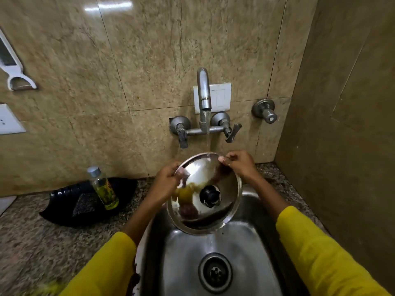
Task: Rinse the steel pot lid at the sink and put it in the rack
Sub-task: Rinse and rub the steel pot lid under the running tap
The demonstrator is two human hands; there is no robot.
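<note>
A round steel pot lid [215, 216] with a black knob [210, 195] is held tilted over the steel sink [252, 242], its knob side facing me. My left hand [168, 184] grips its left rim and my right hand [239, 163] pinches its upper right rim. Water runs from the wall tap [204, 92] onto the lid's top edge and drips off the bottom into the basin. No rack is in view.
A clear bottle with yellow-green liquid [104, 189] stands on a black bag [85, 201] on the speckled counter left of the sink. A second valve [265, 111] juts from the tiled wall at the right. The drain [214, 272] lies below.
</note>
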